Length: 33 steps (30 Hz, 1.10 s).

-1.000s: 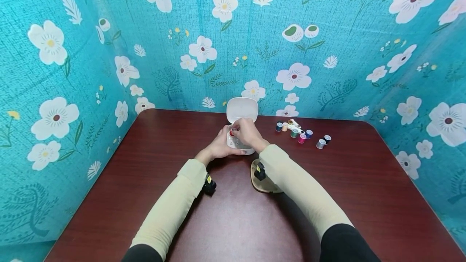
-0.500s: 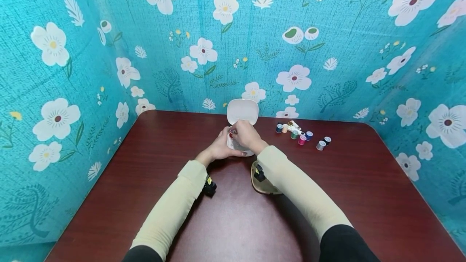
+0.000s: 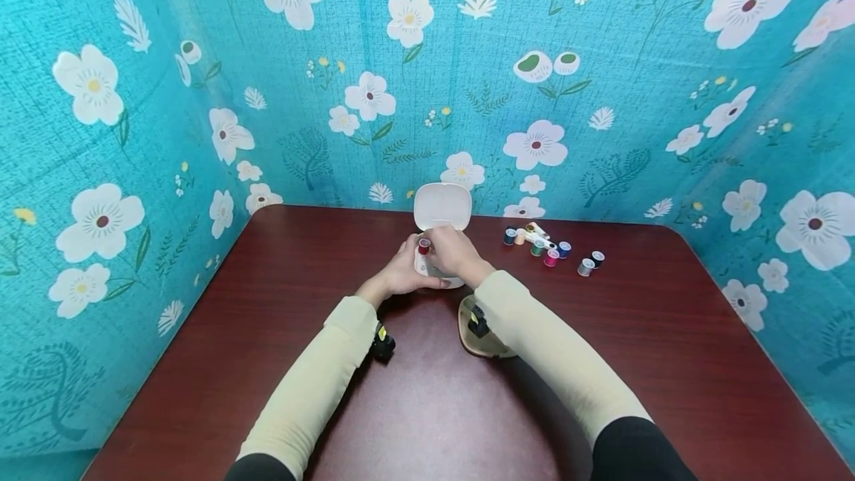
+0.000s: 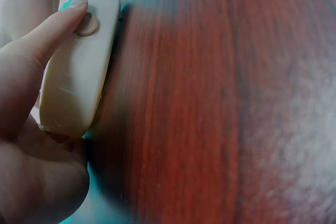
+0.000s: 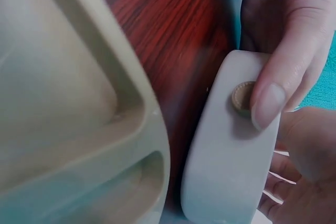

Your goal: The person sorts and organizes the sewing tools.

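Note:
A small white box (image 3: pixel 427 267) stands at the table's middle with its white lid (image 3: pixel 443 205) raised. My left hand (image 3: pixel 403 271) grips it from the left side. In the left wrist view, the thumb (image 4: pixel 58 27) lies by a round tan button (image 4: pixel 87 24) on the box's front wall. Over the box, my right hand (image 3: pixel 451 249) has curled fingers at a red thread spool (image 3: pixel 424 246), whose pale top faces up. The right hand hides much of the box's inside. In the right wrist view, its fingers (image 5: pixel 278 184) show behind the box.
Several thread spools, among them a pink one (image 3: pixel 551 257) and a green one (image 3: pixel 537 248), stand to the right beside small white items (image 3: pixel 537 234). A grey spool (image 3: pixel 585 267) is farther right. A beige tray (image 3: pixel 477 347) lies partly under the right forearm. A floral curtain (image 3: pixel 374 139) hangs behind.
The right fingers have shifted slightly on the red spool, which now shows more fully and upright. My left hand keeps its grip on the box.

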{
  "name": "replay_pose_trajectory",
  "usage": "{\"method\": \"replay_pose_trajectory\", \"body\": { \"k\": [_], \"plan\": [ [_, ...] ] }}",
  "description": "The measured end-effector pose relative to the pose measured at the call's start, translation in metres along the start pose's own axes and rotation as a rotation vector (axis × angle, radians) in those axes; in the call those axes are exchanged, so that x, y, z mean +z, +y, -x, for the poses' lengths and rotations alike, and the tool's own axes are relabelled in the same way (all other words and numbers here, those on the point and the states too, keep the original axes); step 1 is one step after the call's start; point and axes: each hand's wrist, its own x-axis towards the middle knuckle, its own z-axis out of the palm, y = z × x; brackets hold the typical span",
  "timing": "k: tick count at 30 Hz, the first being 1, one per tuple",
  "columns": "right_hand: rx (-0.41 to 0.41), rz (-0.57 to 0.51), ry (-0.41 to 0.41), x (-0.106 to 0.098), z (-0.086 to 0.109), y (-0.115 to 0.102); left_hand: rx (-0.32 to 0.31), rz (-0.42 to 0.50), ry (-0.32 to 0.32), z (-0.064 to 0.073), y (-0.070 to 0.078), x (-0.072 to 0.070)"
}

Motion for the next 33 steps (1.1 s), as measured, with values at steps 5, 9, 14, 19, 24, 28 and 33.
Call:
{"method": "replay_pose_trajectory", "body": {
  "k": [5,9,14,19,24,28,33],
  "plan": [
    [-0.015,0.014,0.014,-0.004,0.007,0.001,0.013,0.005,0.003,-0.001,-0.001,0.001],
    [-0.016,-0.006,0.013,-0.010,0.013,0.001,0.011,0.005,0.011,-0.001,-0.001,0.002],
    [-0.003,-0.032,0.004,-0.016,0.020,0.002,0.023,0.019,0.016,0.000,0.000,0.001],
    [0.010,-0.032,-0.002,-0.019,0.025,0.007,0.031,0.025,0.013,0.001,0.000,0.002],
    [0.015,-0.041,0.007,-0.021,0.028,0.011,0.023,0.013,0.008,0.000,-0.001,0.002],
    [0.007,-0.042,0.013,-0.023,0.030,0.013,0.027,0.014,0.009,-0.001,-0.001,0.002],
    [0.011,-0.048,0.019,-0.025,0.034,0.015,0.020,0.005,0.006,-0.001,-0.001,0.002]
  ]
}}
